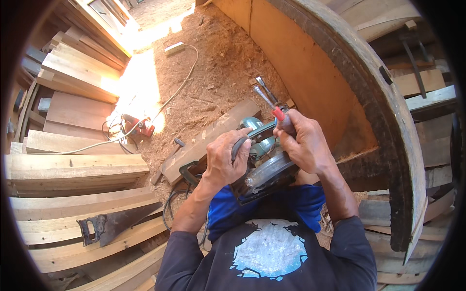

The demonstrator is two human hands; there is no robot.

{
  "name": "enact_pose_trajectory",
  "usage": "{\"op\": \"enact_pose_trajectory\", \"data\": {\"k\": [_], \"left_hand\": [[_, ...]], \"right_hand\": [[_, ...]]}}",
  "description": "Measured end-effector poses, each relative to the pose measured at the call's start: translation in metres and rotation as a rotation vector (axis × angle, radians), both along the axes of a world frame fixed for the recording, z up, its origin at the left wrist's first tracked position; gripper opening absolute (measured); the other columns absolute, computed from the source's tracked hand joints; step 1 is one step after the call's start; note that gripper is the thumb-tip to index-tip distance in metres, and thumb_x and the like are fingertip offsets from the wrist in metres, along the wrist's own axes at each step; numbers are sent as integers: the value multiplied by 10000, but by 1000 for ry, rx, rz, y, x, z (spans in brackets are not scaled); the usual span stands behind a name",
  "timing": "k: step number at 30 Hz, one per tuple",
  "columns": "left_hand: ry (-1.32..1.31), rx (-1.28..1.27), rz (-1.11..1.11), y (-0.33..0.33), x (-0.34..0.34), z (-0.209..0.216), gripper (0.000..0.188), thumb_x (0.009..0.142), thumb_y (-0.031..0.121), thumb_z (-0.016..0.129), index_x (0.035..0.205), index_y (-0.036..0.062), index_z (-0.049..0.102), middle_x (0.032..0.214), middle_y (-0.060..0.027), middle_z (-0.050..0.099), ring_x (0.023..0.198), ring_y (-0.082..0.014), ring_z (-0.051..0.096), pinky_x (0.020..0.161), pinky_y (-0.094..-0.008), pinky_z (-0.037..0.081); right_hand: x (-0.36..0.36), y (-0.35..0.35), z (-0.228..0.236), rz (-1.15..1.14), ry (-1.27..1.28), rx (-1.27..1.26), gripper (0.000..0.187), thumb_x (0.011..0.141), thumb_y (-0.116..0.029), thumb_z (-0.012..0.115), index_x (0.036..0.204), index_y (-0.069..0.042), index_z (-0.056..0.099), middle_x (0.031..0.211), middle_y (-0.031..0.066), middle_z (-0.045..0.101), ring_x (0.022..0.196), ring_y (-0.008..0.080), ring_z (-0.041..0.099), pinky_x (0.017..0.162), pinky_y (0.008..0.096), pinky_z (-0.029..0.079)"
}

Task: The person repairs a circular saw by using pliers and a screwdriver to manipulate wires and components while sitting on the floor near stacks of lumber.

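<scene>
A teal circular saw (262,145) rests tilted at my lap, its metal guard (267,170) and dark base toward me. The fingers of my left hand (227,157) are closed around a dark, curved part on the saw's left side. Just above the saw's right side, my right hand (306,138) is wrapped around a screwdriver-like tool (277,113) with a red collar, its metal shaft pointing up and away. Beside that shaft another metal-bladed hand tool (266,87) shows; its lower end is hidden. The saw's underside is out of sight.
A wooden beam (204,140) lies beyond the saw, with a hammer (178,142) near it. On the left, a handsaw (116,223) lies on stacked planks (77,167). A red power tool (141,126) and cord lie on sawdust. A curved wooden panel (310,63) stands at right.
</scene>
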State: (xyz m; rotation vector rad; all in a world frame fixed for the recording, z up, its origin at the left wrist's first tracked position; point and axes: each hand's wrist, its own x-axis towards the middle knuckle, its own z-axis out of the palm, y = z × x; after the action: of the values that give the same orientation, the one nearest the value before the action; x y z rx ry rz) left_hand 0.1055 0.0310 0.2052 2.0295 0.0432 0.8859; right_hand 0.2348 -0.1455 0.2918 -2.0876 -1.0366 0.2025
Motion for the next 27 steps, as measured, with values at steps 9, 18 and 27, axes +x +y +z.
{"op": "enact_pose_trajectory", "data": {"k": [9,18,27], "left_hand": [[97,-8,-144,14,-8,22,341,863,89,691,1186,-18,670,1036,-200,733,941,-314,736,837,-379,569],[586,121,-459,45,25,31,470,1046,324,535,1267,-79,631,1224,-202,677,1184,-289,631,1022,-414,473],[479,-148,-506,38,25,10,444,1049,294,538,1246,-88,651,1057,-194,727,996,-268,674,905,-387,513]], "right_hand": [[0,-22,22,17,-30,-20,226,921,-178,651,1084,-31,597,830,210,671,867,456,660,789,489,511],[-1,-28,46,19,60,-227,222,881,-160,666,1057,-27,637,831,209,659,855,431,661,783,461,513],[-8,-11,9,352,-202,-153,368,864,-105,704,1232,-110,710,1109,151,646,966,366,672,831,470,533]]}}
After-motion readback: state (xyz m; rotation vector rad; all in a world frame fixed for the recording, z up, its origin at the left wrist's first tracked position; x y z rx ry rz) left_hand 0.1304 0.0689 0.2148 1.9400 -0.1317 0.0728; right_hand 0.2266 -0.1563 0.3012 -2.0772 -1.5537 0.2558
